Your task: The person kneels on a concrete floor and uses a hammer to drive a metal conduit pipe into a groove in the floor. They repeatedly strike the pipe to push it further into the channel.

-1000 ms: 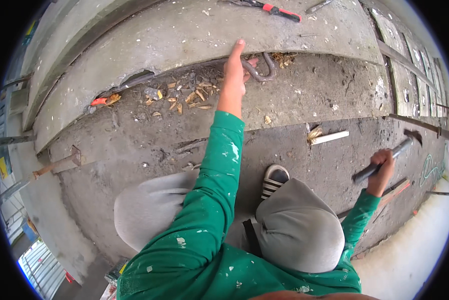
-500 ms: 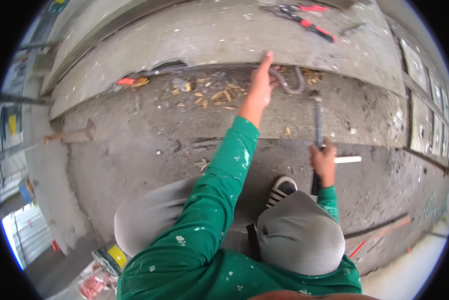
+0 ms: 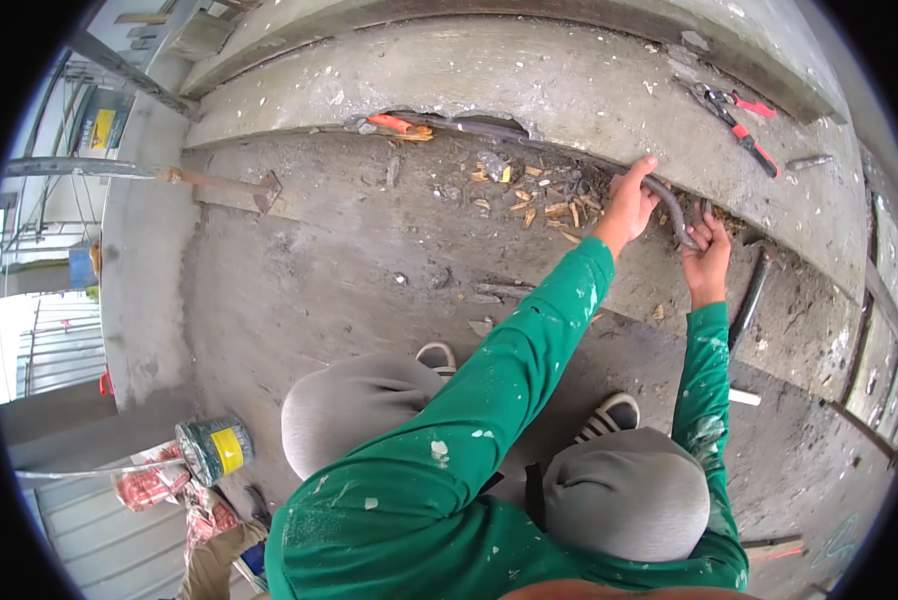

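Observation:
A bent grey pipe (image 3: 677, 215) comes out of the gap beneath the concrete step's edge. My left hand (image 3: 629, 208) is closed around its upper part, with the thumb lying against the step. My right hand (image 3: 707, 258) grips the lower bend, fingertips curled up behind it. Just right of that hand a hammer (image 3: 754, 295) leans with its head on the lower step, touched by neither hand. Pliers (image 3: 744, 135) with red and black handles lie on the step above.
Wood chips (image 3: 559, 208) and rubble litter the lower step. An orange tube (image 3: 389, 123) pokes from a broken hole. A rusty-ended metal bar (image 3: 219, 182) juts in at left. A dark bucket (image 3: 214, 450) stands lower left, near another person's trouser leg (image 3: 209, 568). A white stick (image 3: 744, 397) lies at right.
My right hand has let go of the hammer, which now rests on the step, and has come up to the pipe. My left hand has closed on the pipe. The view has shifted left.

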Demonstrator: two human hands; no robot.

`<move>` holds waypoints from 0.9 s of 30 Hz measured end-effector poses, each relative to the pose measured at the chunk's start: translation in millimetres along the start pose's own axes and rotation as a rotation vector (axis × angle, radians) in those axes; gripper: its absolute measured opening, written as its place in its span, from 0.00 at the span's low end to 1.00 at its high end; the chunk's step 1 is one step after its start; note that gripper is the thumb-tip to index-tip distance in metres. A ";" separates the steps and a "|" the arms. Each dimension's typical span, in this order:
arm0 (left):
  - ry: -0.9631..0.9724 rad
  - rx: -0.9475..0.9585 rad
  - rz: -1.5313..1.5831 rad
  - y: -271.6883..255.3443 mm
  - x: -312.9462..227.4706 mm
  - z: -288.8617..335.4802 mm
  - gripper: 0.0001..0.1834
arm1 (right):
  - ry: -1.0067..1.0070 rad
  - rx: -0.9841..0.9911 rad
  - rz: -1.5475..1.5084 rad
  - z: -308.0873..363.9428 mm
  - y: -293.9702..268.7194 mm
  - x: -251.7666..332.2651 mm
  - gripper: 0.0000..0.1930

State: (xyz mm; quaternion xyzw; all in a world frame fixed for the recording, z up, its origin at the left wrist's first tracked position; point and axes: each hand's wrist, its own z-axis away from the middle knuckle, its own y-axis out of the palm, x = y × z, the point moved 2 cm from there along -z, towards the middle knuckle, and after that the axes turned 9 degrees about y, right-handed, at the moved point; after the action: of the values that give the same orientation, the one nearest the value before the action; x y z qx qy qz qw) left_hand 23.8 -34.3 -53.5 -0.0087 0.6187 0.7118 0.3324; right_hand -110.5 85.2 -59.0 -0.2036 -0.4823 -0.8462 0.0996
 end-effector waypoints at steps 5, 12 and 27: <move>-0.032 -0.022 -0.022 -16.3 -6.2 13.8 0.21 | -0.123 -0.175 0.068 24.5 -0.2 -28.7 0.13; -0.146 -0.015 0.078 -14.0 -1.3 45.8 0.11 | -0.168 -0.164 0.085 64.0 -0.8 -35.8 0.16; -0.252 0.087 0.175 -33.0 17.5 128.2 0.05 | -0.214 -0.300 0.127 140.2 6.1 -95.5 0.16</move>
State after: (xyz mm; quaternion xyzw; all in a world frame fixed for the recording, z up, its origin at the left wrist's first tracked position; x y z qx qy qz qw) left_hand 77.2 87.9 -59.8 0.1489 0.6007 0.7059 0.3444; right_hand 12.2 199.5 -33.0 -0.3348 -0.3448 -0.8742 0.0694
